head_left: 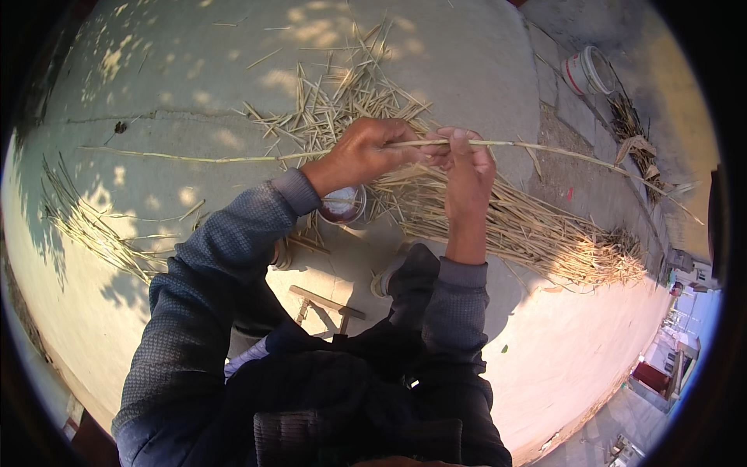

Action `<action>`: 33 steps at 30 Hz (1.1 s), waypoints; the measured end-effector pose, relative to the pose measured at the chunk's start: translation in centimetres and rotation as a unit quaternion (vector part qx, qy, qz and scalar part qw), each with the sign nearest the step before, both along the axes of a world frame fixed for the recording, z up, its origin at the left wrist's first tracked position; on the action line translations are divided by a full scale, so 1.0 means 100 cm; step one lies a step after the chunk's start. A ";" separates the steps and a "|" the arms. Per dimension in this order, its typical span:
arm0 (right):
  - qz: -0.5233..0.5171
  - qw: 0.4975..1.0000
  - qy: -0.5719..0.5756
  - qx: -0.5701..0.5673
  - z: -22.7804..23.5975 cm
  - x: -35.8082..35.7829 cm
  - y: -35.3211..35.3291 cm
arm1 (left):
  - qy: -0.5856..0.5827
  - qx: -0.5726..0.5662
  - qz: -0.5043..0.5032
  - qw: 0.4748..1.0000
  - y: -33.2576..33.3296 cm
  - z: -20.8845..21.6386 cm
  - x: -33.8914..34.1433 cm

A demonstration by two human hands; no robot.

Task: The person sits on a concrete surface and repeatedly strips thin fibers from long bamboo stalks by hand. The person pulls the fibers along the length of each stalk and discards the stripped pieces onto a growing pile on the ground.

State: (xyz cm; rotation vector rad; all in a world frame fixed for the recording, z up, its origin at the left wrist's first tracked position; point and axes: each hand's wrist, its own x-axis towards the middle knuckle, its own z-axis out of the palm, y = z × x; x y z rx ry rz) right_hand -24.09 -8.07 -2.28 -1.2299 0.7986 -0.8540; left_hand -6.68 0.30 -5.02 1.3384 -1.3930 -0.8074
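A long thin dry stalk (576,153) runs crosswise between my hands, both ends reaching far out to the sides. My left hand (364,152) is closed around it, and my right hand (468,167) pinches it between thumb and fingers close by. Beneath the hands lies a scattered heap of short cut stalk pieces (334,109). A thick bundle of long stalks (537,233) stretches from under my right hand toward the right. Below my left wrist stands a small round container (342,206) with something pale inside, partly covered by the sleeve.
A looser bunch of stalks (101,237) lies on the ground at left. Between my feet is a wooden T-shaped piece (328,302). At the far right stand a white bucket (591,71) and a dark dry bundle (632,132) near a yellowish wall.
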 end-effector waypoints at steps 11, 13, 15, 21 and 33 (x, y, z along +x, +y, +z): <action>-0.032 0.996 0.054 -0.065 0.003 -0.001 0.004 | 0.166 0.152 -0.005 0.974 -0.002 0.010 0.007; -0.030 0.995 0.065 -0.063 0.005 0.000 0.004 | 0.258 0.164 -0.003 0.952 -0.001 0.010 0.008; -0.008 0.995 0.071 -0.069 0.005 0.000 0.004 | 0.315 0.173 -0.001 0.933 0.002 0.008 0.007; 0.013 0.992 0.082 -0.092 0.000 -0.008 0.005 | 0.337 0.155 0.041 0.928 0.002 -0.005 0.028; -0.005 0.998 0.034 0.059 -0.021 0.001 0.004 | -0.258 -0.116 -0.030 0.959 0.002 -0.005 0.033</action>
